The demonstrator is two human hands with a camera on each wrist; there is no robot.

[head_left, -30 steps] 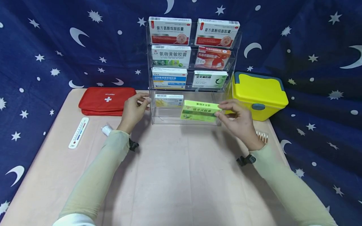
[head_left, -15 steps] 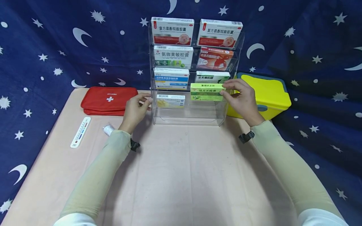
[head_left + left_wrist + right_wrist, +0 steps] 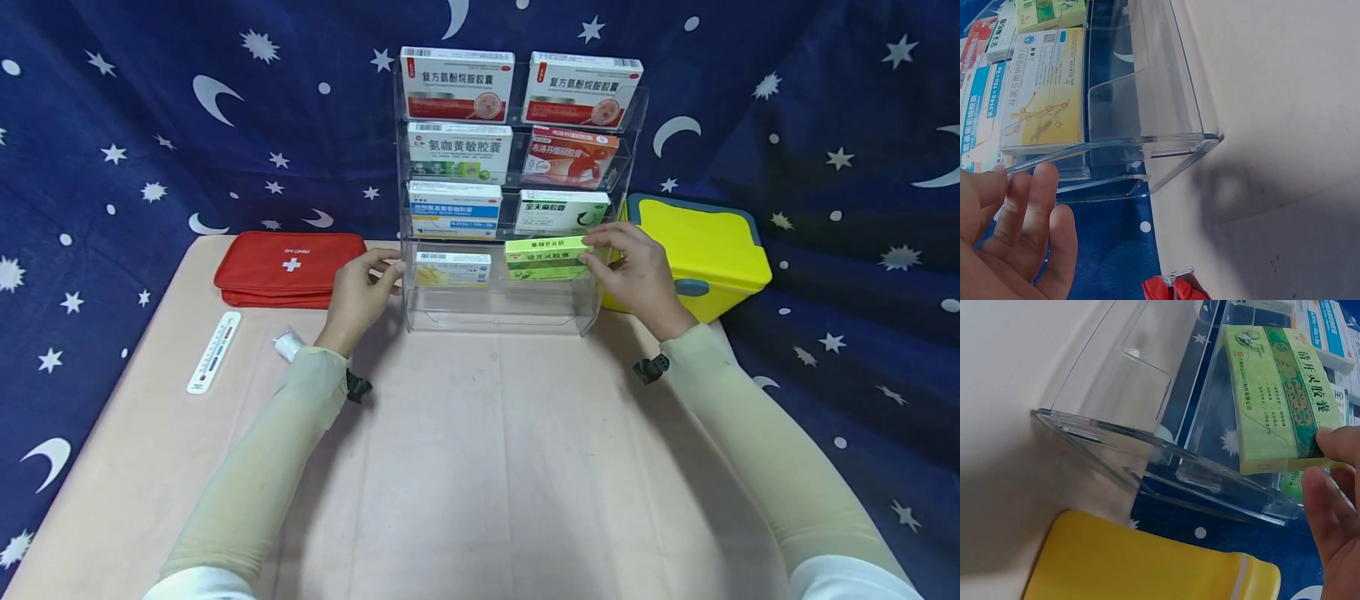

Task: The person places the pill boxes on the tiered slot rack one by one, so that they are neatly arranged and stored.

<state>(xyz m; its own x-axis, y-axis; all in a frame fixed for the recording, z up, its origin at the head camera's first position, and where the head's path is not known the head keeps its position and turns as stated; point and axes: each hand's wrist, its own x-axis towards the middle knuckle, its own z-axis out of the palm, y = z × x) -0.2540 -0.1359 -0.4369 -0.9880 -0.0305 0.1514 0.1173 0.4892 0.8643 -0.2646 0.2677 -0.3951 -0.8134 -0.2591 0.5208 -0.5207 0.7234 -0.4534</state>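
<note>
The right hand point(image 3: 637, 271) hides the green box's point(image 3: 546, 257) three o'clock end; small print on the upper boxes point(image 3: 457, 83) is unreadable.

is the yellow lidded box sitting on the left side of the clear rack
No, the yellow box sits to the right of the clear rack; the red first-aid pouch lies on its left.

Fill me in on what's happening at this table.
A person is working at a clear tiered rack stocked with medicine boxes. The right hand pinches a green box at its end and holds it in the bottom tier's right compartment, beside a yellow-and-white box on the left. The left hand rests its fingers against the rack's left side. A yellow case sits to the right, a red first-aid pouch to the left.
</note>
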